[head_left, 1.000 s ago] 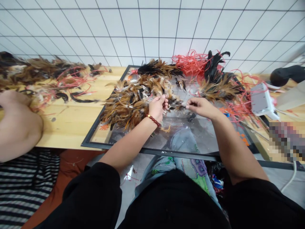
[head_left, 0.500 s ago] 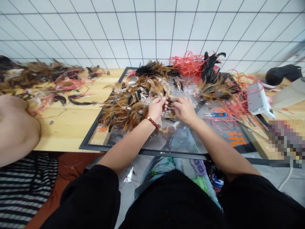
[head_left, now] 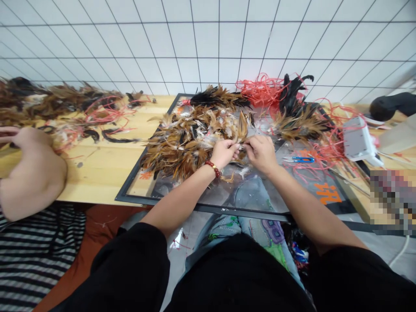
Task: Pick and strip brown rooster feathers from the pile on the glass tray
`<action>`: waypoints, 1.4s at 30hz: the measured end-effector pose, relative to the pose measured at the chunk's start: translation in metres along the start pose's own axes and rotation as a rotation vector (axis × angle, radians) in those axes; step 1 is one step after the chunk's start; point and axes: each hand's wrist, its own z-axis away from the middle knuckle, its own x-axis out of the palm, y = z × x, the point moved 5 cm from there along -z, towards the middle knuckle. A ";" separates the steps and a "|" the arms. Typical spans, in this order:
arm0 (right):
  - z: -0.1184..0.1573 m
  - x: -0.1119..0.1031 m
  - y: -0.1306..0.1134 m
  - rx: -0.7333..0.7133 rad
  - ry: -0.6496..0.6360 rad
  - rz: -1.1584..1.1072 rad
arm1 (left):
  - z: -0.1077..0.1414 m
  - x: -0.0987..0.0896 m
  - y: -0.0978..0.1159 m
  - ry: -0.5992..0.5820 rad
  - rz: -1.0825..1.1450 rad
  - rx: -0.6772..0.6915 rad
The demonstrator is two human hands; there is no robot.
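Midway, by the look of it. The left hand (head_left: 224,151), with a dark red bead bracelet (head_left: 212,167) at the wrist, and the right hand (head_left: 261,152) met over the black-framed clear glass panel (head_left: 260,197) on the pale wooden bench (head_left: 100,169). Both hands were closed in a pinch on one small tuft of brown feathers (head_left: 242,128) that stood up between the fingertips, just right of the big loose heap of brown and black feathers (head_left: 185,138).

That heap covered the left far part of the panel and looked unsorted. A smaller fan of brown and black feathers (head_left: 297,119) lay right of the hands, tangled with red plastic string (head_left: 261,89); whether those were finished bundles I could not tell. Small blue-handled snips (head_left: 300,160) lay on the glass, near the right hand but apart from it. A white plastic box (head_left: 356,139) sat farther right.

At far left a co-worker's bare arm (head_left: 32,173) rested on the bench beside a second long pile of dark brown feathers (head_left: 58,102) with more red string.

Judged: most of the heap was left to work through.
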 end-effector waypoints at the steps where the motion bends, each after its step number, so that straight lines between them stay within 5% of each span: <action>1: 0.000 -0.001 -0.001 -0.002 -0.006 -0.004 | 0.001 0.001 0.000 -0.012 -0.013 -0.006; 6: -0.003 -0.003 0.004 0.081 0.023 -0.179 | 0.003 0.000 0.003 0.014 0.001 0.011; 12: -0.001 0.018 0.042 0.571 0.076 -0.737 | 0.004 -0.006 0.010 0.078 0.226 0.005; 19: -0.003 0.026 0.011 0.604 -0.049 -1.213 | 0.006 0.003 0.005 -0.025 0.088 -0.041; 25: -0.001 0.024 0.022 0.668 0.118 -1.161 | 0.006 0.004 0.005 -0.026 0.091 -0.015; 29: 0.000 0.031 0.027 0.711 0.033 -1.188 | 0.007 0.003 0.006 -0.027 0.107 -0.031; 33: -0.001 0.027 0.030 0.728 0.086 -1.194 | 0.007 0.000 0.006 -0.031 0.253 -0.097; 42: -0.003 0.012 0.023 0.527 0.078 -0.983 | 0.006 0.002 -0.002 -0.176 0.378 -0.277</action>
